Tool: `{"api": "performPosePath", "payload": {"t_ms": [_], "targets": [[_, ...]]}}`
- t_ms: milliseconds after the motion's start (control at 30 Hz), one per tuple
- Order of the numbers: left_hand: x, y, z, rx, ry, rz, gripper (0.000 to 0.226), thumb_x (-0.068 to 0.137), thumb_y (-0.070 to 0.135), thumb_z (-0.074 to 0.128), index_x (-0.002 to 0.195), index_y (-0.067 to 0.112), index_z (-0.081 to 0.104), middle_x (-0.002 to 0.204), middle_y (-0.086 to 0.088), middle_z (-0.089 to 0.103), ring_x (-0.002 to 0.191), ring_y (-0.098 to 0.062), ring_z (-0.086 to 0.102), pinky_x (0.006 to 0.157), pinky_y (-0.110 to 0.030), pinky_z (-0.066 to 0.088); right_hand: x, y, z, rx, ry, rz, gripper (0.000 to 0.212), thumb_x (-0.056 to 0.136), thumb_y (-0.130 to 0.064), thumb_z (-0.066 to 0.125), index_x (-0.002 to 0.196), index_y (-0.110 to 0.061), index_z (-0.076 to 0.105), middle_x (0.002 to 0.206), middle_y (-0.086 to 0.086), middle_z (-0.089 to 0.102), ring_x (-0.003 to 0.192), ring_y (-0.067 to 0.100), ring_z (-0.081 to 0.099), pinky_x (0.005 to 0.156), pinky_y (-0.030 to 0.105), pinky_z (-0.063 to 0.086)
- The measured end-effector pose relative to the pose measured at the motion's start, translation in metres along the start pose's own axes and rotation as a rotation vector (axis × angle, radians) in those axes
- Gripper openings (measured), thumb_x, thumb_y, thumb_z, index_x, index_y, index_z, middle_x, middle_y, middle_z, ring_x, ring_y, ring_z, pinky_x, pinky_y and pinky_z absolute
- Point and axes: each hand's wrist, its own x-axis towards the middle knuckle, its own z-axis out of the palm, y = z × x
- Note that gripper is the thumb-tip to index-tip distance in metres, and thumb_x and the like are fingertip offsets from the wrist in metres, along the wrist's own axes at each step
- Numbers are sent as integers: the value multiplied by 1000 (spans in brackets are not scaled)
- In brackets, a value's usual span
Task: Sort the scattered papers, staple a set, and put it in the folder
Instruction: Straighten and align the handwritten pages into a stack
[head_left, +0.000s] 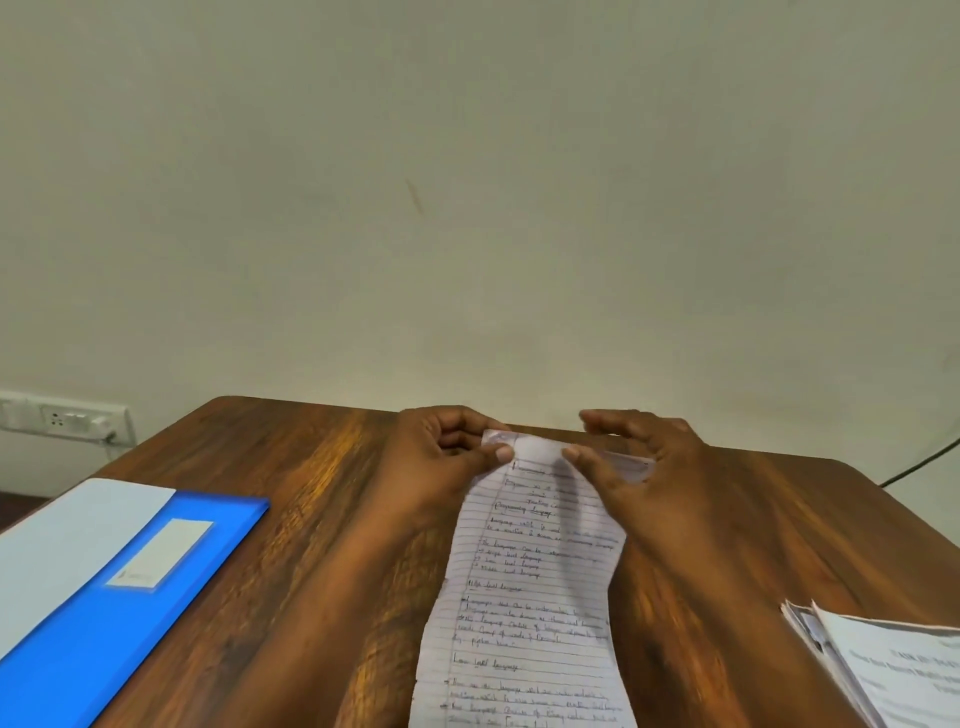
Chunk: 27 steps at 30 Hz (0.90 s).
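While raised over the table (311, 467), the lined sheets (530, 571) are pinched at their far edge by left hand (441, 457) and right hand (639, 467); handwritten, sagging, curled.

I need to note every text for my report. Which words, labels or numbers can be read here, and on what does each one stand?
Nothing can be quoted with certainty.
Handwritten lined sheet, pinched by left hand and right hand: writing too blurred to read.
Printed paper stack: print too blurred.
Label on blue folder: small mark, unreadable.
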Motion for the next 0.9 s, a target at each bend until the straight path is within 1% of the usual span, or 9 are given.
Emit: {"api": "performPosePath", "payload": {"t_ms": [67,133,267,333,467,567,700,833,900], "targets": [[-4,3,7,8,-35,18,16,80,6,86,94,8,79,87,-7,81,83,-21,79,73,-30,64,-4,-4,11,-57,-8,-122,30,84,-58,76,111,-44,75,100,-36,64,107,2,61,93,48,55],[-6,5,13,12,-57,41,17,78,9,88,93,12,79,87,-5,81,84,-21,79,77,-34,65,-7,-3,19,-15,-21,-163,25,88,-59,71,108,-45,75,96,-36,68,102,1,63,92,53,53],[-9,9,17,-2,-34,52,24,77,13,90,98,13,78,87,-5,81,85,-21,79,80,-40,65,-6,-1,22,120,20,-128,9,86,-39,80,94,-38,81,87,-29,75,91,1,68,83,42,58],[-8,10,17,-7,20,57,28,76,15,91,100,15,78,89,-3,81,87,-19,79,82,-42,65,-5,0,22,105,54,-116,9,85,-38,79,94,-38,81,85,-28,74,88,1,67,80,39,59],[-8,12,16,-36,102,81,27,76,8,90,100,13,77,89,-4,80,87,-18,78,84,-38,65,-4,1,20,75,93,-97,10,86,-37,79,96,-36,81,83,-30,69,86,0,68,83,40,59],[-10,14,17,-28,120,104,27,75,8,91,97,12,76,88,-3,80,85,-17,78,81,-36,65,-5,1,21,70,88,-81,9,87,-33,80,96,-33,81,83,-28,70,86,1,68,84,42,59],[-13,16,21,-35,142,108,27,72,12,93,91,12,74,87,-2,79,81,-18,78,76,-34,65,-5,0,22,85,71,-76,10,86,-32,81,97,-33,82,84,-26,72,87,2,67,80,37,59],[-14,18,23,-94,104,64,41,70,16,94,105,16,73,91,-4,81,87,-18,79,80,-36,64,-8,-3,23,100,58,-98,9,86,-35,81,95,-35,82,84,-27,74,88,-1,67,79,31,57],[-16,19,23,-109,92,50,41,73,15,93,109,17,73,89,-5,81,86,-18,80,79,-36,65,-8,-4,23,113,54,-103,9,86,-35,81,94,-36,82,83,-29,73,90,-3,67,80,28,56]]}}
